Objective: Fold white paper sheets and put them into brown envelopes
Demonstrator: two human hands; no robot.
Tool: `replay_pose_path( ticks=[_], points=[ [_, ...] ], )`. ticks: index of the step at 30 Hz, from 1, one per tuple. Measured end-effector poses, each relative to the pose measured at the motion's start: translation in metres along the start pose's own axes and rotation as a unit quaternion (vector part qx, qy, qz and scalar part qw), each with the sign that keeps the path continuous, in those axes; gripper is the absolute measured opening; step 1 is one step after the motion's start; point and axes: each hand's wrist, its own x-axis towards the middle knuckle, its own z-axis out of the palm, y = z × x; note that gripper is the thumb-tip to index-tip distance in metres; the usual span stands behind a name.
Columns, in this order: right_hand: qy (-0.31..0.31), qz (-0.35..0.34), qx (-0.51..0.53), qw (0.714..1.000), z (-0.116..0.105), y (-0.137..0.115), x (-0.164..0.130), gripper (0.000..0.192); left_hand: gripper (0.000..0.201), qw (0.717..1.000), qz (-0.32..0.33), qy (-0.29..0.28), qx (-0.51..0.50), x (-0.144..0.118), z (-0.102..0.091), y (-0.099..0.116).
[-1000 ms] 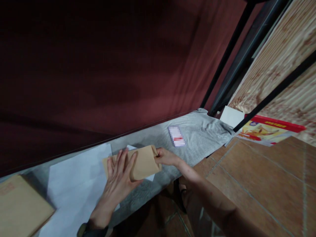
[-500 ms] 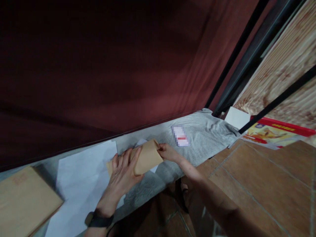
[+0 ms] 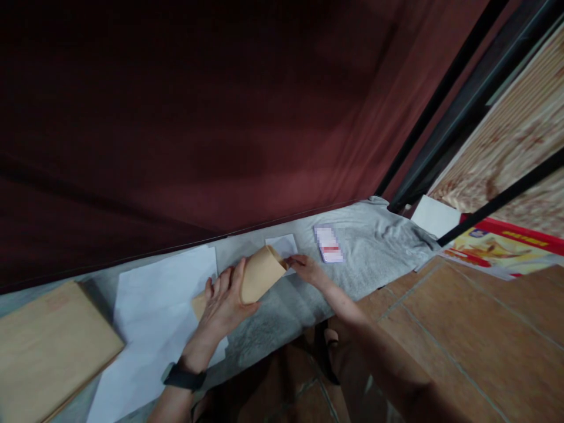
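A brown paper envelope is bowed open, its mouth facing right. My left hand, with a dark watch on the wrist, is wrapped over its left part, thumb at the near side and fingers across the top. At the mouth, my right hand has its fingers closed on the envelope's edge; the fingertips are partly hidden. A small white paper lies just behind the envelope's mouth. Right of it is a pale stack with a red band, blurred out. White sheets lie beneath and left of my left hand.
A pile of large brown envelopes sits at the far left on the grey cloth covering the narrow surface. A dark red curtain rises behind. Black poles, a colourful printed box and floor tiles are at the right.
The envelope's mouth has tilted up and bulged wider. My right fingers have drawn back slightly to its edge, and more of the small white paper shows behind. The view has shifted slightly.
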Motion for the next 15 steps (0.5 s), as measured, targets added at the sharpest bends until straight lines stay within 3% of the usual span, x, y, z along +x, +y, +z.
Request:
replay_pose_path(
  ticks=[5, 8, 12, 15],
  points=[
    [0.071, -0.047, 0.000, 0.996, -0.006, -0.017, -0.014, 0.025, 0.108, 1.000, 0.017, 0.001, 0.004, -0.002, 0.000, 0.005],
    [-0.007, -0.037, 0.104, 0.994, 0.001, -0.028, -0.015, 0.028, 0.107, 0.999, 0.040, 0.011, 0.020, -0.002, 0.000, 0.006],
    [-0.111, 0.031, 0.192, 0.975, 0.002, -0.031, -0.014, 0.022, 0.105, 0.996, 0.088, 0.012, 0.029, -0.002, -0.001, 0.006],
    [-0.274, 0.067, 0.216, 0.935, -0.009, -0.030, -0.017, 0.021, 0.103, 0.988, 0.153, -0.022, 0.007, -0.004, -0.002, 0.008]
  ],
)
